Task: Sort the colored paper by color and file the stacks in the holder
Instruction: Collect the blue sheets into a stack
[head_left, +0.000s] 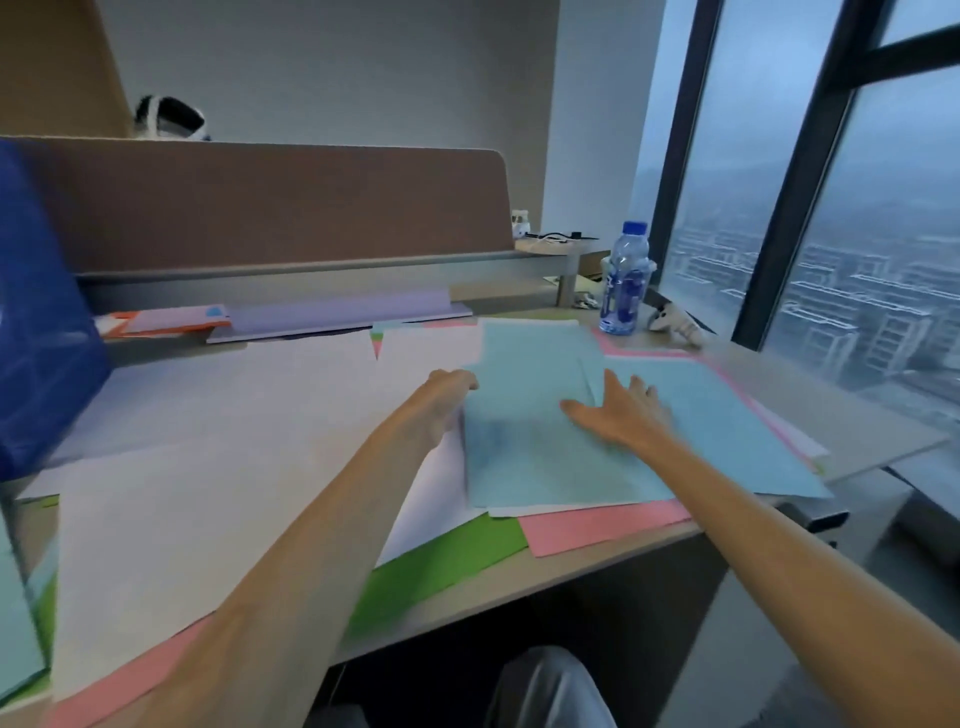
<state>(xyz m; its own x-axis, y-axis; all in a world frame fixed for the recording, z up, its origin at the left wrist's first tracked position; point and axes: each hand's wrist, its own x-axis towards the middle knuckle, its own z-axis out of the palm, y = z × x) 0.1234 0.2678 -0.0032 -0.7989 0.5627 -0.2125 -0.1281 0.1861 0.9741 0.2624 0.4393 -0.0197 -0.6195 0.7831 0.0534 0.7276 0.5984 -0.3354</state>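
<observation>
Head: right hand (623, 415) splayed on blue paper (535, 457); left hand (444, 400) grips its edge.

The person is showing bare forearms down to the left hand (441, 402) and right hand (623, 415). Below the desk (841, 415) edge, a knee is wearing what seem to be grey trousers (550, 691).

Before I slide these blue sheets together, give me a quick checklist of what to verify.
1. Right hand flat on the blue sheets: ok.
2. Left hand grip on their left edge: cannot tell, fingers hidden.
3. Blue sheets squared up: not ok, they lie askew.
4. Pile underneath sorted: not ok, white sheet, pink sheet and green sheet mixed.
5. Water bottle upright and capped: ok.
</observation>
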